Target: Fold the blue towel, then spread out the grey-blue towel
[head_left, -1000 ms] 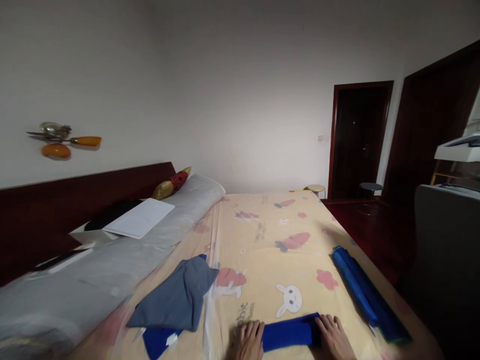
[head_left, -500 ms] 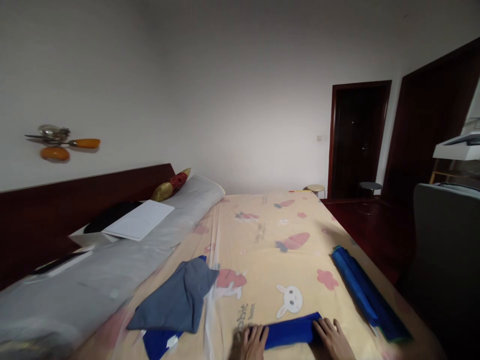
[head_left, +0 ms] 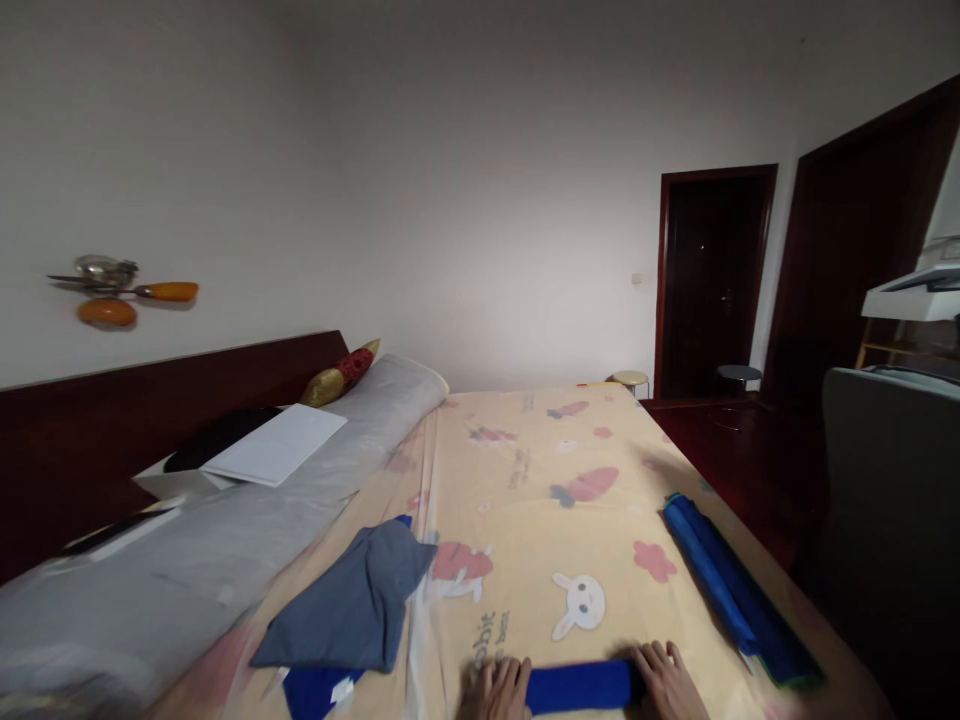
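Both hands are working at the near edge of the bed (head_left: 525,470), at the bottom of the view. The left hand (head_left: 501,688) is lying flat with fingers together on one end of a blue cloth (head_left: 579,685), and the right hand (head_left: 666,684) is pressing down on the other end in the same way; neither is pinching, both are palm-down with the fingers extended. The cloth is sitting between the two hands as a narrow, compact band, so it is looking folded or rolled small already, though I cannot tell whether it is a roll or a flat fold, since the picture is blurring there.

Judging from how things lie, part of the work is looking done: off beyond the right hand, near the bed's edge, a long blue bundle (head_left: 731,590) is lying neat and tight. Some is looking left: beyond the left hand, a loose grey-blue garment (head_left: 352,600) is lying crumpled over another blue piece (head_left: 311,690), neither of them folded.

No box, basket or bag is showing on the bed, so nothing is sitting inside anything; all the cloths are resting directly on the cartoon-printed sheet. Farther off from the left hand, a long grey bolster (head_left: 225,540) is running along the dark headboard (head_left: 150,400), carrying a white sheet of paper (head_left: 276,455).
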`<state>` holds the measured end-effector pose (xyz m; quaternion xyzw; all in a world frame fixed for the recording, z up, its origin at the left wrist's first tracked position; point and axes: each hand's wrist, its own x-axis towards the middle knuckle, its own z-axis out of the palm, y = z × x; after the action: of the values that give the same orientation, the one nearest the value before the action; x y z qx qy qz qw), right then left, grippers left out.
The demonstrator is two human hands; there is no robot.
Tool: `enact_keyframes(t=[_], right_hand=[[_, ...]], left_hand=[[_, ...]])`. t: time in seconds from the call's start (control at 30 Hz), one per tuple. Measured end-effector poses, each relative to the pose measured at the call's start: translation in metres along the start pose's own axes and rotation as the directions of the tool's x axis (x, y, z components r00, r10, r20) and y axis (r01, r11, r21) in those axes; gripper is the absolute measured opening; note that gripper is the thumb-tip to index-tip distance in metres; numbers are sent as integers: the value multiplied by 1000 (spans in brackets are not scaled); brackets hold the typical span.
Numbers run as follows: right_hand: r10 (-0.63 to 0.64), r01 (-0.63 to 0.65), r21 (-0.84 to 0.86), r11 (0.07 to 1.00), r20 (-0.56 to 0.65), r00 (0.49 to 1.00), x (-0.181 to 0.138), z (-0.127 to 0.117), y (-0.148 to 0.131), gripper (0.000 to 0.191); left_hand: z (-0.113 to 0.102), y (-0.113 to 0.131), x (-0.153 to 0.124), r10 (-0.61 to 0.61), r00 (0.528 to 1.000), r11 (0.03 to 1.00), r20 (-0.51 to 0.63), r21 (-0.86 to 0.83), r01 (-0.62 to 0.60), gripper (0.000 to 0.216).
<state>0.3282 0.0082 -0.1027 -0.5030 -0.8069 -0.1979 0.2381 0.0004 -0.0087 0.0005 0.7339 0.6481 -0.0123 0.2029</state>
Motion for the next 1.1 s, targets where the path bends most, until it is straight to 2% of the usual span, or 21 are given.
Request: enact_keyframes(t=[0.13, 0.27, 0.33, 0.47, 0.63, 0.73, 0.87, 0.97, 1.1], right_hand=[[-67, 62, -75, 995, -57, 996, 4, -8, 11, 60], [-134, 134, 6, 991, 34, 990, 9, -21, 9, 54], [-136, 136, 10, 991, 31, 990, 10, -23, 5, 56], [-129, 119, -106, 987, -93, 987, 8, -18, 2, 61], [-100, 94, -70, 993, -85, 991, 5, -11, 4, 60], [-61, 61, 2, 998, -17, 998, 5, -9, 4, 55], [-1, -20, 134, 991, 153, 988, 4, -9, -1, 46], [53, -116, 200, 973, 296, 954, 4, -11, -5, 50], [77, -202, 251, 947, 435, 897, 6, -16, -5, 60]], left_hand=[[9, -9, 9, -28, 997, 1000, -67, 12, 29, 64], [18, -15, 12, 36, 998, 998, -58, 49, -34, 63], [19, -16, 11, 61, 998, 998, -20, 30, -61, 62], [24, -21, 12, 83, 996, 996, 29, 19, -83, 75], [31, -21, 17, 34, 999, 997, -15, 63, -33, 66], [18, -10, 10, 21, 1000, 998, -11, 54, -20, 63], [-5, 5, -5, 52, 997, 999, 50, -10, -51, 68], [-11, 9, -10, 38, 996, 998, 76, -46, -34, 70], [-8, 7, -8, 45, 997, 999, 67, -23, -44, 69]])
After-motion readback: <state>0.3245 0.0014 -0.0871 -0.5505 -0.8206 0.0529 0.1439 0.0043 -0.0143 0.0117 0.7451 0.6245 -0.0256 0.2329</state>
